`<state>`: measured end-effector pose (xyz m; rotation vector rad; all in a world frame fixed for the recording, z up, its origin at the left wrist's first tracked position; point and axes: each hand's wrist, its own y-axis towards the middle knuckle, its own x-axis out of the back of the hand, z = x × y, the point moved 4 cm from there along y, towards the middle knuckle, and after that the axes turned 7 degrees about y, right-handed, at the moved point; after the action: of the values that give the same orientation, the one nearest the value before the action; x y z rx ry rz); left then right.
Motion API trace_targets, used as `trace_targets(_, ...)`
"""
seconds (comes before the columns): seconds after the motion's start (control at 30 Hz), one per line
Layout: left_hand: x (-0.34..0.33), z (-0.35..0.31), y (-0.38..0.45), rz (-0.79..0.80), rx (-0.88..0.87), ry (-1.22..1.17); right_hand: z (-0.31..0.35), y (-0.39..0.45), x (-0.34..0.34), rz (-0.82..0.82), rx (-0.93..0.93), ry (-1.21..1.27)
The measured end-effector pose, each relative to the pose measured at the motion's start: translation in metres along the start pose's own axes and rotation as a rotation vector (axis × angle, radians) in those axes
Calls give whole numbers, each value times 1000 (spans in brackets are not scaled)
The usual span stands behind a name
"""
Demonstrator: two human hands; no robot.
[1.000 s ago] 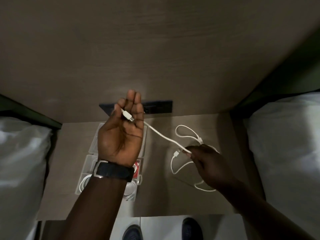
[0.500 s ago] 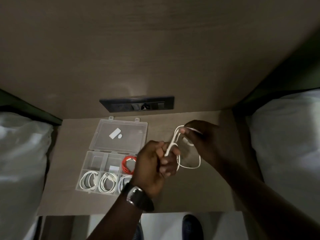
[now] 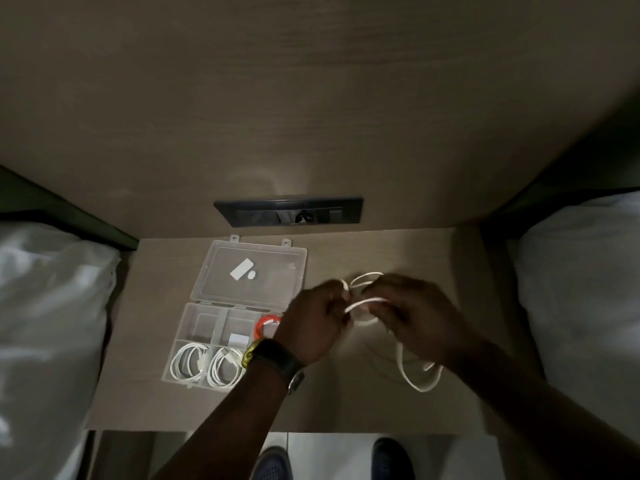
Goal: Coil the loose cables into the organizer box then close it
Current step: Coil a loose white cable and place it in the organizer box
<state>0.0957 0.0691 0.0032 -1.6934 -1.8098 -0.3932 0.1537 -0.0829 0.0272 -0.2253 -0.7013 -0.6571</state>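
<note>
Inventory: one clear organizer box (image 3: 207, 342) with lid open; two coiled white cables (image 3: 188, 363) (image 3: 224, 368) and one orange cable (image 3: 267, 323) inside; one loose white cable (image 3: 420, 381); two hands (image 3: 313, 329) (image 3: 420, 315); two shoes (image 3: 273, 462) (image 3: 393, 457).

Left hand (image 3: 313, 327): back turned up, fingers curled and closed on a white cable (image 3: 363, 301); forearm banded at the wrist. Right hand (image 3: 415, 313): blurred, back turned up, fingers bent onto the same cable just beside the left fingertips. Forearms are extended forward, converging.
</note>
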Motion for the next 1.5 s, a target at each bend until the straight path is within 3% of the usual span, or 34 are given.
trace_targets(0.13,-9,-14,-17,207,352,-862,-9,16,17,-61,-26,-23)
trace_targets(0.23,5,-40,-20,347,326,-1483,-10,24,10,-127,-70,119)
trace_targets(0.3,15,-54,-16,269,247,-1695,-10,26,0,-126,-92,131)
trace_targets(0.4,42,-47,-6,-44,168,-1770,-16,20,-9,-68,-166,87)
trace_targets(0.47,63,-35,2,-225,139,-1756,-20,9,-12,0,-216,81)
trace_targets(0.53,76,-25,11,-414,116,-1586,-17,-7,-14,57,-200,68)
trace_targets(0.57,80,-20,14,-520,85,-1417,-14,-14,-16,74,-186,51)
trace_targets(0.63,85,-14,15,-688,-2,-811,-9,-27,-12,62,-177,69)
trace_targets(0.67,82,-12,14,-665,-41,-446,-8,-32,-7,29,-188,133)
trace_targets(0.73,56,-4,14,-358,-1,33,-9,-37,13,-136,-196,301)
trace_targets(0.77,39,-1,11,-171,92,50,-10,-36,24,-238,-189,402)
trace_targets(0.83,5,-8,-5,133,223,-230,-15,-31,41,-393,-179,613)
trace_targets(0.93,-15,-26,-25,260,292,-539,-36,-18,41,-500,-325,872)
trace_targets(0.97,-15,-31,-30,304,290,-650,-43,-15,37,-505,-379,868)
trace_targets(1.03,-9,-47,-35,384,281,-1128,-50,-12,29,-472,-436,676)
trace_targets(1.1,7,-54,-27,261,187,-1562,-46,-17,14,-322,-370,305)
trace_targets(1.17,24,-39,-15,-42,156,-1664,-27,-32,-10,-122,-296,98)
trace_targets(1.23,39,-21,-7,-304,168,-1446,1,-56,-36,80,-212,3)
trace_targets(1.3,41,-13,-8,-410,168,-986,27,-75,-41,153,-156,-2)
trace_targets(1.43,-13,-19,-39,97,189,-518,39,-68,7,-92,-86,40)
trace_targets(1.5,-31,-26,-63,222,224,-456,30,-54,27,-206,-88,87)
